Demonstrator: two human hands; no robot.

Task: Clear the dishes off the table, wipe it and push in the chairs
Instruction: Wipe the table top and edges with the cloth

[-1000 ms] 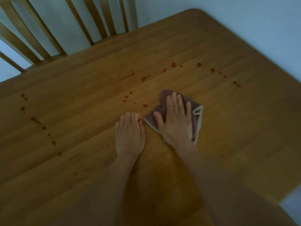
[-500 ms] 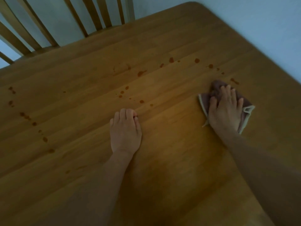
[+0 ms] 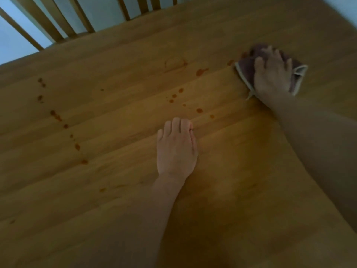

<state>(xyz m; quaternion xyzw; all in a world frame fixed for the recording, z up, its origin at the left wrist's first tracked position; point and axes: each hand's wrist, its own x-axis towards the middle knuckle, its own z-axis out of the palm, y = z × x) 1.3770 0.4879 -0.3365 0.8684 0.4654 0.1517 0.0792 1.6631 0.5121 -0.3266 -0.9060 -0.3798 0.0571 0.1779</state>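
Since half a second ago my right hand (image 3: 272, 74) has slid the cloth (image 3: 249, 71) farther away, fingers flat on it. Left hand (image 3: 176, 149) rests flat on the surface (image 3: 241, 190). No dishes visible; red spots (image 3: 199, 110) remain left; chair (image 3: 58, 26) placement unclear.

Dim, bluish light. A slatted wooden chair back (image 3: 58, 22) stands at the wooden bench's (image 3: 116, 190) far edge, pale wall (image 3: 17, 35) behind it.

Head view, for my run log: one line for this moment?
step: wiping | right hand: presses cloth | left hand: flat on table | spots: remain
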